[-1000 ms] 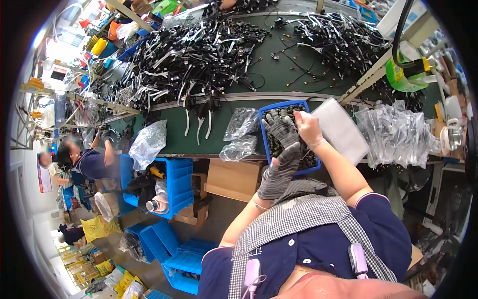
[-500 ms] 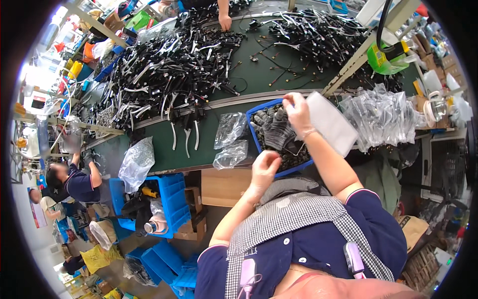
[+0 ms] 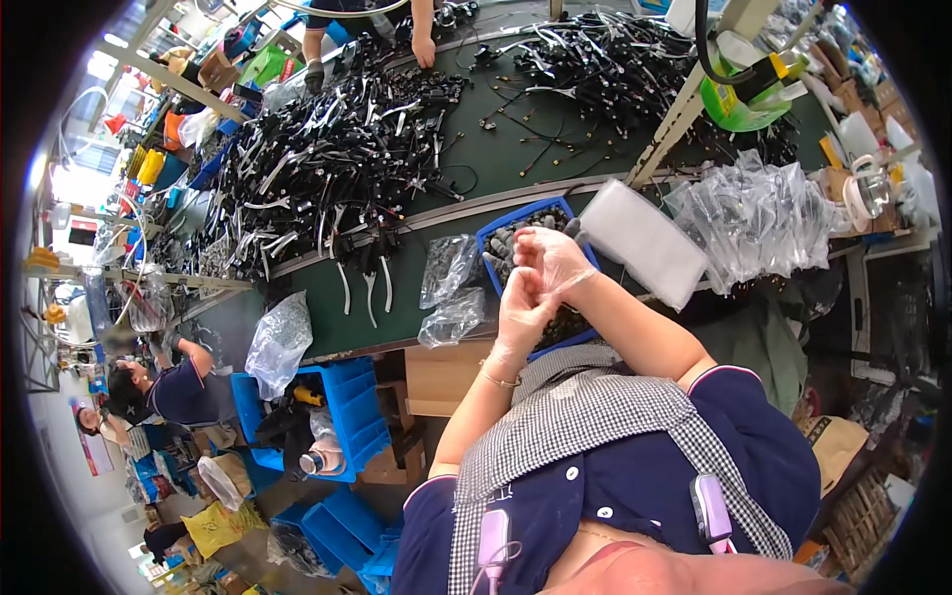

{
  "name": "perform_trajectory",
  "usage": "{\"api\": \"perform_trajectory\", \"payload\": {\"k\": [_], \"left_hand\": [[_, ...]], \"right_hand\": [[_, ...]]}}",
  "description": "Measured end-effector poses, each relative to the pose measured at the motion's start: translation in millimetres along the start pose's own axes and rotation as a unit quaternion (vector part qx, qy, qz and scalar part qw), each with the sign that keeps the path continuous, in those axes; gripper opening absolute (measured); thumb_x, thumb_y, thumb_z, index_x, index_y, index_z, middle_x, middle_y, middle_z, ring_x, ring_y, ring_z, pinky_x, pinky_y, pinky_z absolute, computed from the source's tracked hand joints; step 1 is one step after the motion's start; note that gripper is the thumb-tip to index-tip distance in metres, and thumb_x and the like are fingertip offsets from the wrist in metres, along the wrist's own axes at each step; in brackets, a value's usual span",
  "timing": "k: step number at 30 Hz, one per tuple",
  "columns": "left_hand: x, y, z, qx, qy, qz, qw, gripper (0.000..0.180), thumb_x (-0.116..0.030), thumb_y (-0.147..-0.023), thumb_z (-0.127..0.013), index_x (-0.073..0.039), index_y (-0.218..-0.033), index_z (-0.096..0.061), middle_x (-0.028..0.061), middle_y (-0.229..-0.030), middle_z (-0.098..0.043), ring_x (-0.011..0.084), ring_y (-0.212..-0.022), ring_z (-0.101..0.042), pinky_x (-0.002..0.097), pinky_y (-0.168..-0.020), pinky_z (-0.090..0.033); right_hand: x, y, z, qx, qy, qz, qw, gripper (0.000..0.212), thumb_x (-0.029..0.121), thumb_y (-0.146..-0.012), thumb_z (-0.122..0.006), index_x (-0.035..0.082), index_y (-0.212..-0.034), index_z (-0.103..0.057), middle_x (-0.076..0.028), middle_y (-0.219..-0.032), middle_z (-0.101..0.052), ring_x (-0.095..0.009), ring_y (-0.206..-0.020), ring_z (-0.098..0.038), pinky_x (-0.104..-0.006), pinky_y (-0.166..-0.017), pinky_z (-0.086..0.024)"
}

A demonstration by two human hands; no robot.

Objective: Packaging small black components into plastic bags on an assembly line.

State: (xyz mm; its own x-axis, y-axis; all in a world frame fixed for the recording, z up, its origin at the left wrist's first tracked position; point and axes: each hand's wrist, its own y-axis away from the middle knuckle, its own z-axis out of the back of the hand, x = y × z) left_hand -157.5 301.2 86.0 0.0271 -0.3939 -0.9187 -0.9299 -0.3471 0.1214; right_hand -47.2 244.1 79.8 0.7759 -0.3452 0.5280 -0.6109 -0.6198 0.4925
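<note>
Over the blue tray [image 3: 483,238] my two hands meet, the left touching the heel of the right. My right hand [image 3: 551,260] has its fingers curled in; whatever they may hold is hidden. My left hand [image 3: 526,309] is closed too, its fingertips pressed together, and what lies in them cannot be made out. Something clear and shiny shows at my right wrist. Beneath my hands the tray holds small dark parts and grey knit gloves [image 3: 499,241], mostly covered by my hands. A bracelet [image 3: 501,377] circles my left wrist.
White plastic sheets [image 3: 645,243] lie right of the tray, beside a stack of clear bags [image 3: 759,223]. Left of it are small bagged parts [image 3: 448,270]. Brake levers with cables [image 3: 337,159] are heaped on the green bench; a co-worker's hand [image 3: 423,52] reaches in. A blue crate [image 3: 359,412] stands below.
My hands have come together: the right has moved down and left off the gloves, and the left has risen to meet it. The gloves are now mostly hidden.
</note>
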Motion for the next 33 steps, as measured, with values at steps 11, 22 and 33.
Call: {"api": "perform_trajectory", "payload": {"k": [11, 22, 33], "left_hand": [[-33, 7, 31, -0.157, -0.288, -0.225, 0.917, 0.027, 0.009, -0.066, -0.068, -0.005, -0.084, -0.053, -0.0064, -0.065, -0.04, 0.0026, -0.057, -0.036, 0.0163, -0.052, -0.031], [-16, 34, 43, -0.039, -0.272, -0.204, 0.94, 0.026, 0.007, -0.065, -0.067, -0.005, -0.085, -0.055, 0.0003, -0.075, -0.055, 0.0104, -0.064, -0.051, 0.0222, -0.057, -0.042], [-31, 15, 11, 0.183, 0.226, 0.169, 0.942, 0.027, -0.024, -0.086, -0.061, -0.001, -0.096, -0.05, 0.0078, -0.102, -0.054, 0.0151, -0.094, -0.054, 0.0284, -0.083, -0.045]], "right_hand": [[-9, 23, -38, 0.244, 0.472, 0.219, 0.819, 0.027, -0.008, -0.07, -0.055, -0.001, -0.096, -0.054, -0.007, -0.083, -0.059, -0.014, -0.075, -0.057, -0.0255, -0.07, -0.047], [18, 103, -63, 0.306, 0.182, 0.106, 0.929, 0.051, -0.007, -0.075, -0.043, -0.004, -0.126, -0.042, -0.017, -0.128, -0.047, -0.023, -0.112, -0.051, -0.0344, -0.097, -0.039], [53, 100, -16, 0.504, 0.134, -0.159, 0.838, 0.049, 0.022, -0.081, -0.065, -0.008, -0.116, -0.05, -0.015, -0.084, -0.063, -0.019, -0.062, -0.06, -0.03, -0.063, -0.05]]}}
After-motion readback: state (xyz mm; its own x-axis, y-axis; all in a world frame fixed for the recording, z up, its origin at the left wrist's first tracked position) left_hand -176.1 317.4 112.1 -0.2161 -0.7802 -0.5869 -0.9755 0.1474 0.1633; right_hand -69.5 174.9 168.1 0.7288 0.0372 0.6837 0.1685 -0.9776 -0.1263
